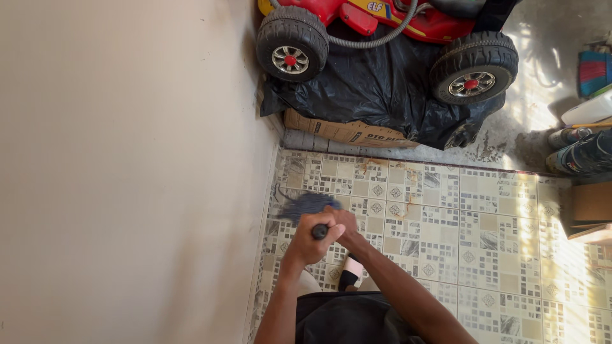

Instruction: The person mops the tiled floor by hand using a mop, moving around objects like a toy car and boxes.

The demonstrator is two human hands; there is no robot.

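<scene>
Both hands grip mop handle, left hand at 7 o'clock of right hand; mop head on patterned tile floor; red toy car at 12 o'clock.

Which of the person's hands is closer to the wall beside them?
Left. The left hand grips the top end of the mop handle and sits nearer the plain wall. The right hand clasps the handle too, on the far side, toward the open tiled floor.

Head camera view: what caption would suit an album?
Both hands, left and right, grip a mop handle over patterned floor tiles beside a wall.
</scene>
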